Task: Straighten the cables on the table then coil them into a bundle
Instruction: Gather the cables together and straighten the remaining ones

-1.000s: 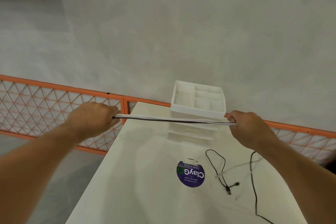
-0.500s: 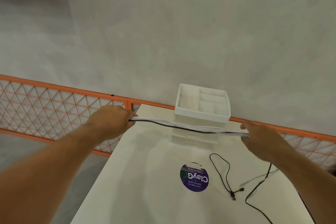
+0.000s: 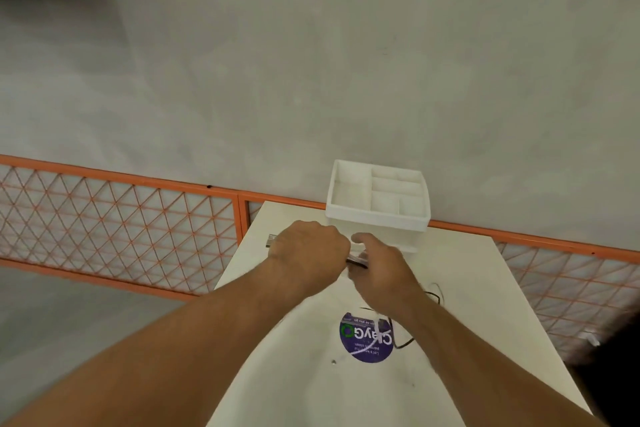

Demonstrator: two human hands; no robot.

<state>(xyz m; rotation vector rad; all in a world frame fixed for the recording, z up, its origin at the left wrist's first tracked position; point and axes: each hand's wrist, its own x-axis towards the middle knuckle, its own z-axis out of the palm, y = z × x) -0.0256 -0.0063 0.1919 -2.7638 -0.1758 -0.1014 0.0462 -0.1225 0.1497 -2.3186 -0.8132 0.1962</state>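
The cables (image 3: pixel 356 261) are gathered into a short black and white bunch held above the far part of the white table (image 3: pixel 485 288), and only a small stretch shows in the gap between the two fists. A flat, pale end of the bunch pokes out past the outer side of the left hand (image 3: pixel 308 250). That hand is closed into a fist around the bunch, knuckles up. The right hand (image 3: pixel 377 267) sits just beside it, almost touching, fingers curled down over the same bunch with the thumb raised on the far side.

Below the right wrist, loose lengths of black cable (image 3: pixel 405 343) and a white cable (image 3: pixel 367 347) trail down onto the tabletop, crossing the round purple sticker (image 3: pixel 360 340) that lies nearer the person than the hands. A thin loop of cable (image 3: pixel 437 291) lies on the table just to the outer side of the right forearm.

Beyond the hands, at the table's far edge, stands a white divided organiser tray (image 3: pixel 377 215). Behind it runs an orange lattice fence (image 3: pixel 121 218) along the grey wall.
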